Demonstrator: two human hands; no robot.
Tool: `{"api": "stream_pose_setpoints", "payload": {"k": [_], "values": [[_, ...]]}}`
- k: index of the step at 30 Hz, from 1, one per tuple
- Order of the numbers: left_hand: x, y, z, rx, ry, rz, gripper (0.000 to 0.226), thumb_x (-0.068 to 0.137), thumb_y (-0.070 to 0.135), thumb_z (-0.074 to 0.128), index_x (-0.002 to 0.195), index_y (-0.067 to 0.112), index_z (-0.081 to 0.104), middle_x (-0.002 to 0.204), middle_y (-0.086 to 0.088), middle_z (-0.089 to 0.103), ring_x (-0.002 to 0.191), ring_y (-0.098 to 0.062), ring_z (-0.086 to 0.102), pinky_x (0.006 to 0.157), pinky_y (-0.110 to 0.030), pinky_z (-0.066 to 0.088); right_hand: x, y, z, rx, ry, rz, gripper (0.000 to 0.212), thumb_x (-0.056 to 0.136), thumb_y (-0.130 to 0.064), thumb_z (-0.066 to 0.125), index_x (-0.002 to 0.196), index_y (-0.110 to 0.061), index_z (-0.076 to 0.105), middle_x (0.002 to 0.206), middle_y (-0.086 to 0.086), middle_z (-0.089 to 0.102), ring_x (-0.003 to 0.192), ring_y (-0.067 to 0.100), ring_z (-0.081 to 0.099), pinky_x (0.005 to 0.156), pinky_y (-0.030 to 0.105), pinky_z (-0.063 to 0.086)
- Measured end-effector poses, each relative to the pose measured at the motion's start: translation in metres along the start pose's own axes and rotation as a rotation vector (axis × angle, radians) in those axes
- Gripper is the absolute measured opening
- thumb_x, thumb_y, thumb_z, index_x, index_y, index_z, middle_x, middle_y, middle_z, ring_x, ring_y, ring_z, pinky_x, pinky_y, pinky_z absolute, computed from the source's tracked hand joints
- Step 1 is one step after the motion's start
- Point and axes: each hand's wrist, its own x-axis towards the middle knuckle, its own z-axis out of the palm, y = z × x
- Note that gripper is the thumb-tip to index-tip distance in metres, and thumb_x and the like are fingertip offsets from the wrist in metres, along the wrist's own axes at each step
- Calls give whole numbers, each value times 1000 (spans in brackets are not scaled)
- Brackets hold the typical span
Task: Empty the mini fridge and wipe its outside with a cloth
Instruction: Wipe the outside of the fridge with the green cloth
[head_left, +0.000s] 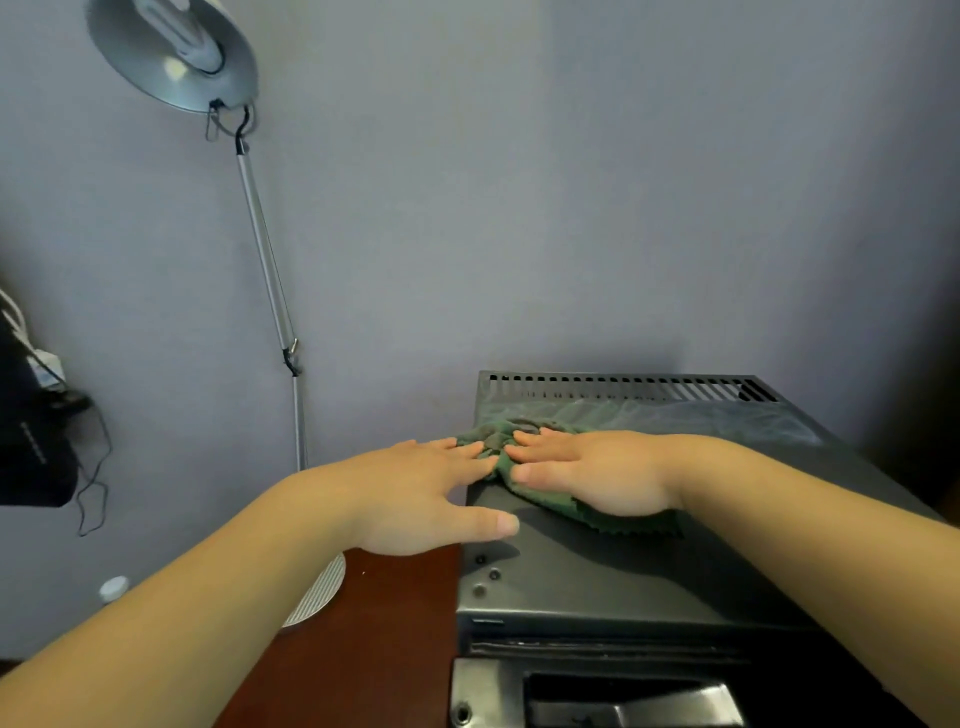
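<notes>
Grey wall (571, 208) behind; on mini fridge (597, 571) top, right hand (597, 473) presses flat on green cloth (618, 522), left hand (415, 493) open, touching its edge; damp streak (649, 415) suggests top part-wiped, sides and front likely left, emptying unverifiable.

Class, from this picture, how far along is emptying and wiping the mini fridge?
Done: a damp smear along the back of the mini fridge top suggests that strip is wiped. In hand: the right hand presses the green cloth on the top; the left hand touches its edge. Left: seemingly the remaining top and other faces. Whether it is emptied cannot be told; the inside is hidden.
</notes>
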Motion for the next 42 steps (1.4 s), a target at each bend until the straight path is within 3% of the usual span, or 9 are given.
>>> {"api": "stream_pose_setpoints", "payload": {"k": [5,11,18,31,42], "values": [[6,-2,-7,4,-17,7,92,78,86,30,157,43,14,165,22,2,152,-1,-1,125,-35,6,-10,6,3,-15,14,13,66,99,-68,28,158,-42,16,166,-20,2,153,2,-4,122,31,-2],[30,19,-10,43,-25,2,87,84,84,34,158,44,10,165,23,0,152,-3,-2,126,-38,6,-33,35,4,-4,32,26,64,100,-66,27,158,-42,15,166,-19,1,153,3,-5,122,31,-4],[64,74,-16,66,-78,19,85,85,84,34,157,46,10,164,26,-1,152,-1,-2,125,-37,4,-68,95,-2,8,34,47,61,99,-70,22,156,-49,15,164,-25,2,152,1,-2,126,37,0],[146,209,-11,86,-85,77,86,87,82,37,158,44,8,165,24,-1,153,-3,-3,126,-41,4,-154,228,-11,6,57,108,60,100,-68,22,156,-49,15,164,-26,3,152,0,-2,125,32,1],[169,245,-8,106,-82,69,88,86,83,35,158,44,6,165,22,-2,153,-6,-2,126,-42,6,-174,262,-15,23,75,103,63,99,-69,24,157,-47,17,165,-22,6,152,1,0,123,31,3]]}}
